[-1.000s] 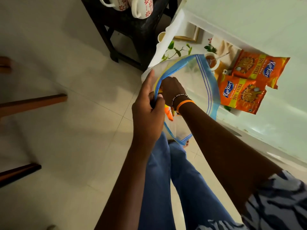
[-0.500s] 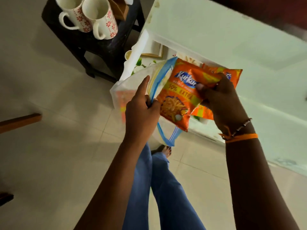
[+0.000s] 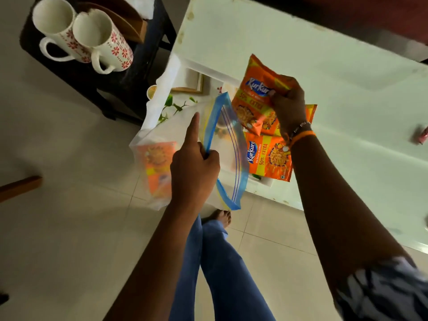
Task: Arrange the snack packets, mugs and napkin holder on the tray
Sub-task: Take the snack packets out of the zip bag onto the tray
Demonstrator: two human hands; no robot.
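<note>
My left hand (image 3: 194,163) grips the blue zip rim of a clear plastic bag (image 3: 222,144), forefinger pointing up. One orange snack packet (image 3: 157,165) shows dimly inside the bag. My right hand (image 3: 287,107) pinches another orange snack packet (image 3: 252,98) by its top, just above the white printed tray (image 3: 159,98). A packet (image 3: 268,158) lies flat on the tray below my wrist, and the corner of a third packet (image 3: 311,112) peeks out behind it. Two white mugs with red flowers (image 3: 55,31) (image 3: 104,40) and a wooden napkin holder (image 3: 132,24) stand on a black stool (image 3: 125,72).
The tray rests on the near corner of a pale glass-topped table (image 3: 324,72). A small pink wrapper (image 3: 421,135) lies at the table's right edge. A wooden chair leg (image 3: 18,186) juts in at the left. My legs and a bare foot (image 3: 220,216) are on the tiled floor.
My right hand came out of the bag with a snack packet and carried it up and right over the tray. My left hand kept its hold on the bag's rim.
</note>
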